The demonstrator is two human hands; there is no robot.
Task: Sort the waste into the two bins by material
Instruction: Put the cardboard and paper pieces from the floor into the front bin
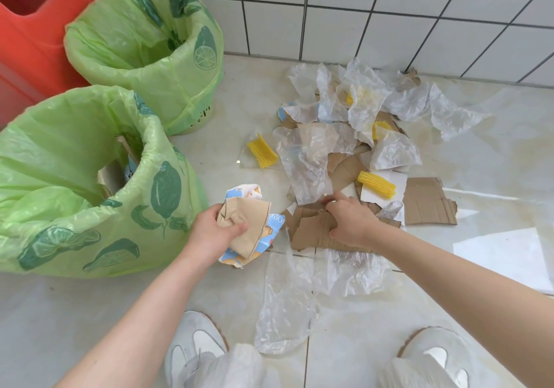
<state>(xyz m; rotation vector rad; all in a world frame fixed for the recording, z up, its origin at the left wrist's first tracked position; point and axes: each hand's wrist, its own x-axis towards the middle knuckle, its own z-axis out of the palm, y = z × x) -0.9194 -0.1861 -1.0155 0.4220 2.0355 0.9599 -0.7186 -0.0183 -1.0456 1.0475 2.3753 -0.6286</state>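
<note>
Left hand has its fingers curled round a wad of crumpled paper and card scraps, and the near bin, which already has cardboard in it, sits just to that hand's left, so I'd guess that's the drop. Right hand grips the torn cardboard piece at its top edge; it lies flat, long side running left-right. Beyond is the pile: plastic film, yellow foam nets, more cardboard. Far bin by the tiled wall, pale tile floor.

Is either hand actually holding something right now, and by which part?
The left hand grips a crumpled bundle of brown and blue-printed paper at its near left edge. The right hand rests on torn brown cardboard; whether it holds it cannot be told.
</note>
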